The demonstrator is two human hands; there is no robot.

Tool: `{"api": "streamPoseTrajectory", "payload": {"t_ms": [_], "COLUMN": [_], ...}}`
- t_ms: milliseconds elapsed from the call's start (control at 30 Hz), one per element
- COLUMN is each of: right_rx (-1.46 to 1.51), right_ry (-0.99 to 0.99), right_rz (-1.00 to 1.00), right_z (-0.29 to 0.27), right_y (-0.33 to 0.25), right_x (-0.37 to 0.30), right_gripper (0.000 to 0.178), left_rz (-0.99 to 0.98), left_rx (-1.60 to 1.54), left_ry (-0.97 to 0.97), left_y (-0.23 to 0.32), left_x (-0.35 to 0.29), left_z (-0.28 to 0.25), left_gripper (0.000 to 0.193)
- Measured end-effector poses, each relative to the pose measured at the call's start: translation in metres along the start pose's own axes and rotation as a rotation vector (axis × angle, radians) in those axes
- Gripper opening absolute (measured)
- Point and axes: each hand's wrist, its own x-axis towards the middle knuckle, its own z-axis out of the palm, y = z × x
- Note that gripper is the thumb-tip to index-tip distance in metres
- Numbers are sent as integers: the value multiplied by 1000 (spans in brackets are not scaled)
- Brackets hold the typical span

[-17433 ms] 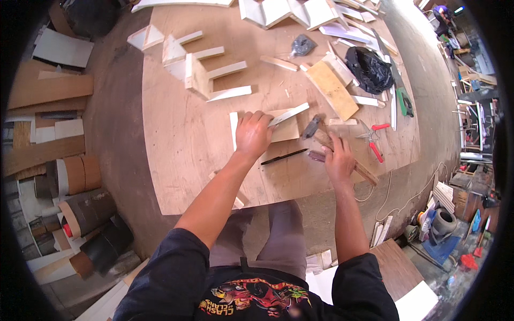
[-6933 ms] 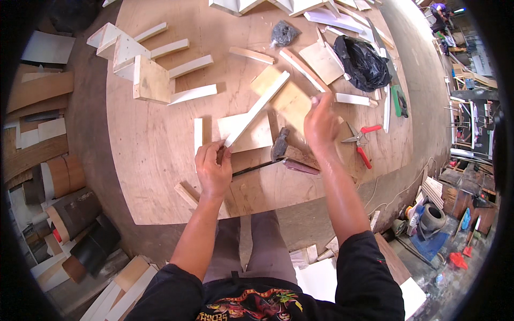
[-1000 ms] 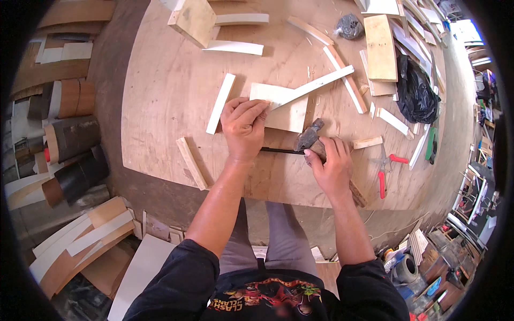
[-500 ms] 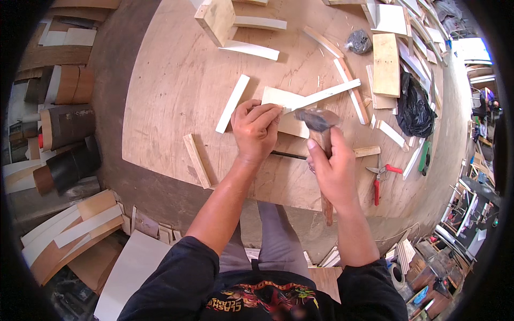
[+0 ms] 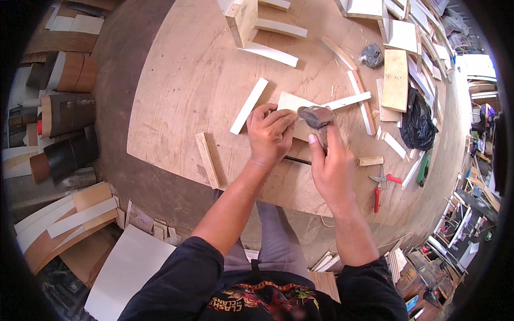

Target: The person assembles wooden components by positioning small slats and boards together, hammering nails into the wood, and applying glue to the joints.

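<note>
My right hand (image 5: 333, 171) is closed round the wooden handle of a hammer (image 5: 317, 117), whose dark metal head is just right of my left fingertips. My left hand (image 5: 270, 132) is closed in a pinch at the near end of a thin white wooden strip (image 5: 350, 100); what lies between the fingertips is too small to make out. Beneath the strip is a pale flat board (image 5: 289, 100), partly covered by both hands. A dark thin rod (image 5: 297, 160) shows between my wrists. Left of my left hand lies a white wooden strip (image 5: 249, 106).
All this rests on a plywood worktop (image 5: 166, 101). A wooden frame piece (image 5: 242, 24) stands at the far side. To the right are red-handled pruning shears (image 5: 378, 190), a wood block (image 5: 395, 80), a black plastic bag (image 5: 417, 120) and wood offcuts. One strip (image 5: 207, 160) lies near the front edge.
The hammer head has moved closer to my left fingertips, and its handle is now mostly hidden. The worktop and its pieces have shifted slightly rightward in view.
</note>
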Motion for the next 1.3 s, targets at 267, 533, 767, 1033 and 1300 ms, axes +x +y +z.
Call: {"api": "streamPoseTrajectory", "payload": {"t_ms": [267, 533, 767, 1033, 1300], "right_rx": [-5, -57, 65, 44, -10], "right_ry": [-32, -9, 53, 15, 87], "right_rz": [44, 34, 146, 131, -109], "right_z": [-1, 2, -3, -7, 1], "right_y": [-2, -6, 10, 20, -2], "right_x": [4, 0, -9, -19, -1], "right_gripper": [60, 59, 51, 54, 64], "left_rz": [8, 6, -1, -37, -18], "left_rx": [7, -12, -17, -68, -35], "left_ry": [5, 1, -17, -81, -90], "left_y": [-4, -2, -4, -3, -8], "left_x": [-3, -1, -2, 2, 2], "left_z": [2, 1, -1, -8, -4], "left_gripper": [18, 20, 31, 43, 25]}}
